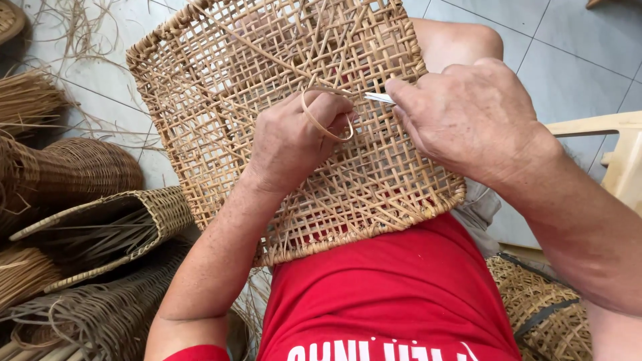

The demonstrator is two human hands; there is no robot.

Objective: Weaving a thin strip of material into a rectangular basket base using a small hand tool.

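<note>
While the woven panel (221,87) lies beneath them, both hands pinch its strands.

Head camera, looking steeply down, close

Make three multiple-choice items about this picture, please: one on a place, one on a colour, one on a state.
1. Where does the woven panel rest?
A. on the person's lap
B. on a shelf
C. flat on the floor

2. What colour is the shirt?
A. blue
B. red
C. white

3. What is the left hand doing?
A. lying open and empty
B. holding a cup
C. gripping a looped strip

Answers: 1 A, the panel lies over the knee and against the shirt. 2 B, the cloth is plainly red. 3 C, its fingers close on the curled strip, while the right hand pinches a thin pale tool.
</note>
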